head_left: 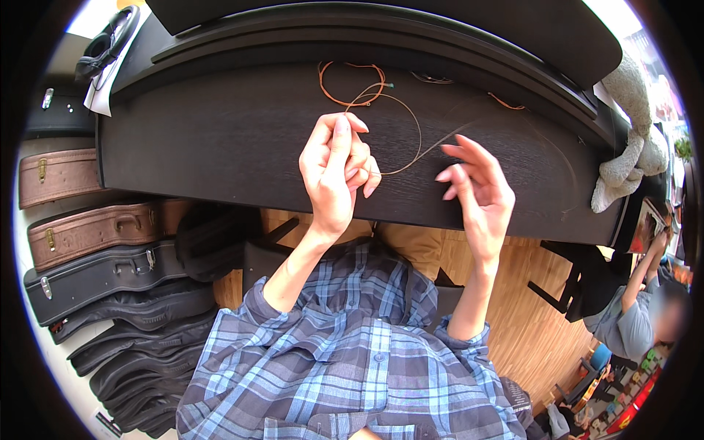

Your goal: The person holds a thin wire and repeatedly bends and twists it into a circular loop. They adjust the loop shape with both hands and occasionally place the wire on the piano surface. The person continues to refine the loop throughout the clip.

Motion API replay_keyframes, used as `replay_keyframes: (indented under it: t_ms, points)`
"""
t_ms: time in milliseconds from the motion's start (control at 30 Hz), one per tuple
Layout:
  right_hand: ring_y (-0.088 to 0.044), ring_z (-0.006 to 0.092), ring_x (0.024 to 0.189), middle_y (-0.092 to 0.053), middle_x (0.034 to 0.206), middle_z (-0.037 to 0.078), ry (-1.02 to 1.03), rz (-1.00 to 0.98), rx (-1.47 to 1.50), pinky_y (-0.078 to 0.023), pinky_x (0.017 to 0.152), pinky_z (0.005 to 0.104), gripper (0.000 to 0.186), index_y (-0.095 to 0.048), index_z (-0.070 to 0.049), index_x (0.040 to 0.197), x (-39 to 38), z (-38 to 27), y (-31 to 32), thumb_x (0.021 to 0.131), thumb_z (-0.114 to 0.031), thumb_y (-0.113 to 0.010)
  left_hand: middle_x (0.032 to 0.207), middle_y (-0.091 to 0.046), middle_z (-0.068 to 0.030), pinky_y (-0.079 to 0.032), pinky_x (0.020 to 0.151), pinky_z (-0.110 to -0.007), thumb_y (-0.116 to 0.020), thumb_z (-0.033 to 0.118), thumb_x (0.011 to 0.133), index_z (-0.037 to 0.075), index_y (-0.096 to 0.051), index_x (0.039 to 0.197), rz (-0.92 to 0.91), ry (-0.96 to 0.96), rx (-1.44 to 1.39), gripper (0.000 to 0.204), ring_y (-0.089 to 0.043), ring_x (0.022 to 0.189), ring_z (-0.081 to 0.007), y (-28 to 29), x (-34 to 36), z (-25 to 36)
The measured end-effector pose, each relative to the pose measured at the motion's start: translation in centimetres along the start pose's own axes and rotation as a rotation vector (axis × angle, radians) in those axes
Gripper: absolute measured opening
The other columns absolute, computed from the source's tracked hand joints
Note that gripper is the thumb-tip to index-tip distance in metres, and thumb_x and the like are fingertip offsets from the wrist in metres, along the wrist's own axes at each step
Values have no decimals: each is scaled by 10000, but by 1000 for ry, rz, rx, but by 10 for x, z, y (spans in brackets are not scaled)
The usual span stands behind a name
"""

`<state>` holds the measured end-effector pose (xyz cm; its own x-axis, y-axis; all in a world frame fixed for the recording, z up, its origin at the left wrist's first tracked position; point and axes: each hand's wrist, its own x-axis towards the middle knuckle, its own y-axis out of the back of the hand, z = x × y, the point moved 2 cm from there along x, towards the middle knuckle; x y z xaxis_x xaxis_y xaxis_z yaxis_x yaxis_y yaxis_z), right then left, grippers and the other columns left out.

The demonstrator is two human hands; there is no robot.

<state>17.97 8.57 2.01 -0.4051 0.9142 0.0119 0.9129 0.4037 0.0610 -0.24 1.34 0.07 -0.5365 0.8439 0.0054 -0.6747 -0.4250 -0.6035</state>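
My left hand (pixel 334 172) is closed above the black wooden top, its thumb and index finger pinching a thin metal string (pixel 420 132), which looks like a guitar string. The string bends into a wide loop to the right of that hand, and its loose length trails toward the upper right. Beside the loop, my right hand (pixel 484 194) is raised with its fingers apart and nothing visible in them. Just beyond my left hand lies a coiled orange-bronze string (pixel 327 95). A small blue-green end (pixel 390 85) shows by the coil.
The black wooden top (pixel 205 139) spans in front of me. A short orange string (pixel 506 103) and a silvery coil (pixel 431 78) lie toward its back. Headphones (pixel 110 44) rest far left, a grey plush toy (pixel 631 154) right. Instrument cases (pixel 95 231) stand left; another person (pixel 634 315) is at right.
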Motion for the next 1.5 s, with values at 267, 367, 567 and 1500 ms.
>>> replay_keyframes:
  t_ms: [267, 367, 567, 1500]
  points:
    - [-698, 173, 885, -695, 1039, 158, 24, -161, 206, -579, 811, 287, 334, -584, 10, 1115, 8, 0, -16, 817, 71, -724, 541, -340, 37, -377, 383, -227, -412, 222, 1068, 1, -531, 1001, -52, 55, 26, 260, -294, 384, -29, -2, 0, 1]
    - [-714, 206, 868, -706, 928, 149, 92, -116, 208, -584, 795, 298, 246, -563, -11, 978, 7, 5, -20, 818, 80, -727, 553, -392, 18, -391, 391, -230, -410, 218, 1067, -7, -537, 1017, -73, 107, 2, 263, -345, 385, -38, -2, 1, 4]
    - [-727, 245, 858, -711, 922, 174, 99, 45, 280, -583, 713, 287, 185, -503, -26, 989, 4, 9, -22, 903, 42, -652, 797, -613, -99, -491, 534, -252, -462, 119, 1033, -27, -532, 1126, -185, 86, 11, 186, -511, 507, -85, -5, 4, 7]
    - [-727, 180, 843, -720, 959, 164, 123, 104, 237, -511, 554, 196, 175, -550, 0, 976, 4, 5, -20, 881, 20, -696, 966, -727, -210, -599, 776, -311, -677, -109, 840, -48, -631, 974, -223, -201, 331, 154, -738, 849, -262, -16, -14, -8]
